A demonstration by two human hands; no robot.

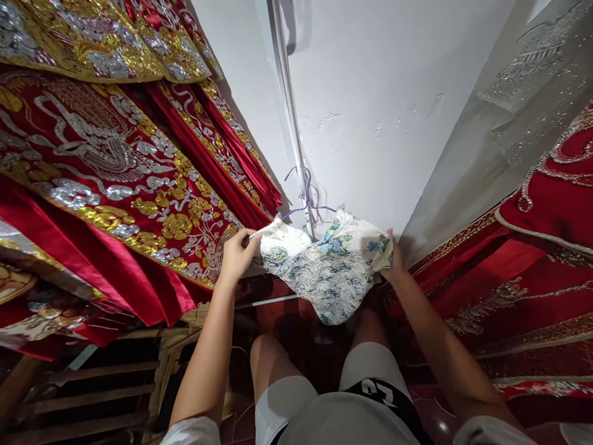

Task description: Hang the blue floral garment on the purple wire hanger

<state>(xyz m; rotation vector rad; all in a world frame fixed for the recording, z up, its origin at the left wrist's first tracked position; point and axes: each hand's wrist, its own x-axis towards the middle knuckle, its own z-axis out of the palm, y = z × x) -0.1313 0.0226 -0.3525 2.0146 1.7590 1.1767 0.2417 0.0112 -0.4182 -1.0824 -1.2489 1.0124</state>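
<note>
A white garment with blue and green flowers [324,269] hangs on a purple wire hanger [306,198] in front of me. My left hand [237,253] pinches its left shoulder edge, fingers closed. My right hand [391,256] grips the right edge of the same garment, mostly hidden behind the cloth. The hanger's hook sits beside a thin white rail [291,117] running up the white wall.
Red robes with gold and silver embroidery [115,179] hang close on my left. More red embroidered cloth [532,259] and a grey sequinned garment [523,93] hang on my right. Wooden slats [92,383] lie low on the left. My knees and grey shorts [324,395] are below.
</note>
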